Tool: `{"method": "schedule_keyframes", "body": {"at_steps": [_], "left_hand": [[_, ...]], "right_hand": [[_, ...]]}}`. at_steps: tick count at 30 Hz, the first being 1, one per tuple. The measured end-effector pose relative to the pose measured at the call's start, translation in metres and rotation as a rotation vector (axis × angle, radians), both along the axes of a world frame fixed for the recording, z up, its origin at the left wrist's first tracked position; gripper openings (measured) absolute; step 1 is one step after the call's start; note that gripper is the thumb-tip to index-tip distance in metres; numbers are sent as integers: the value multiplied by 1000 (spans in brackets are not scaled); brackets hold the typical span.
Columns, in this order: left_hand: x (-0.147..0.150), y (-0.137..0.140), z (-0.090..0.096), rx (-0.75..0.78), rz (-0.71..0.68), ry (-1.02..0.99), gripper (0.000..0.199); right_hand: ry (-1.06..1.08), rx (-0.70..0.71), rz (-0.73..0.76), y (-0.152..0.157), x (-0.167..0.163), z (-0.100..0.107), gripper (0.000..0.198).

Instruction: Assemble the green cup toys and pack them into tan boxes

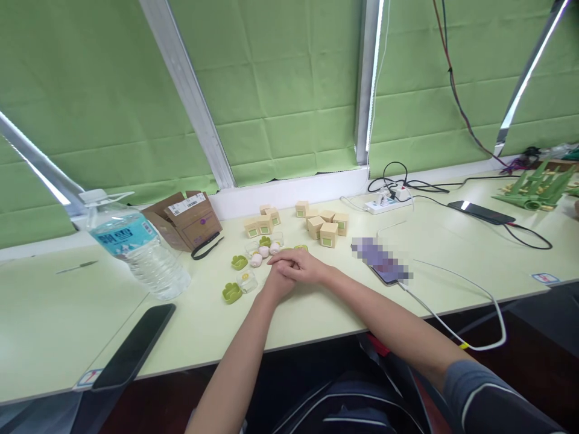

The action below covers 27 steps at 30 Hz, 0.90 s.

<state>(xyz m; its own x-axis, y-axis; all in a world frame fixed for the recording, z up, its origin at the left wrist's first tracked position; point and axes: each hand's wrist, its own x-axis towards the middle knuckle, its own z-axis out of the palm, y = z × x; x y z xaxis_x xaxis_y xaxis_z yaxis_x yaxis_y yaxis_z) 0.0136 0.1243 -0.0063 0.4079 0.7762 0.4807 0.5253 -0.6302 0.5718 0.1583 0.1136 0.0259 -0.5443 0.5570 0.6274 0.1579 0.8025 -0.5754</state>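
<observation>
My right hand (304, 265) lies folded over my left hand (281, 278), and both rest together on the pale table. The fingers of both are closed; those of the left are partly covered. No object shows in either hand. Just beyond them stand small pink-and-white jars (264, 251) beside clear cups. A green flower-shaped piece (232, 293) lies to the left, next to a clear cup (246, 282) with a yellow mark. Another green flower-shaped piece (239, 262) is farther back. One green piece (301, 248) is partly hidden behind my right hand.
Several small tan boxes (329, 235) stand behind my hands. At left are a large water bottle (140, 253), an open cardboard box (192, 222) and a dark phone (136, 345). To the right lie a charging phone (383, 274), its white cable (452, 334) and a power strip (389, 205).
</observation>
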Motion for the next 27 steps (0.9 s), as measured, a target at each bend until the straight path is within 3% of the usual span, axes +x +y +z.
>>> {"method": "schedule_keyframes", "body": {"at_steps": [6, 12, 16, 21, 27], "left_hand": [[2, -5, 11, -25, -53, 27, 21], [0, -3, 13, 55, 38, -73, 18], [-2, -2, 14, 44, 80, -81, 35], [-2, -4, 15, 64, 62, -73, 40], [1, -4, 13, 47, 53, -45, 39]], "right_hand": [[18, -16, -8, 0, 1, -1, 31], [64, -3, -102, 11, 0, 4, 29], [37, -34, -313, 50, -7, 15, 30], [-465, -28, -571, 117, -31, 30, 37], [-651, 14, -579, 172, -66, 38, 48]]}}
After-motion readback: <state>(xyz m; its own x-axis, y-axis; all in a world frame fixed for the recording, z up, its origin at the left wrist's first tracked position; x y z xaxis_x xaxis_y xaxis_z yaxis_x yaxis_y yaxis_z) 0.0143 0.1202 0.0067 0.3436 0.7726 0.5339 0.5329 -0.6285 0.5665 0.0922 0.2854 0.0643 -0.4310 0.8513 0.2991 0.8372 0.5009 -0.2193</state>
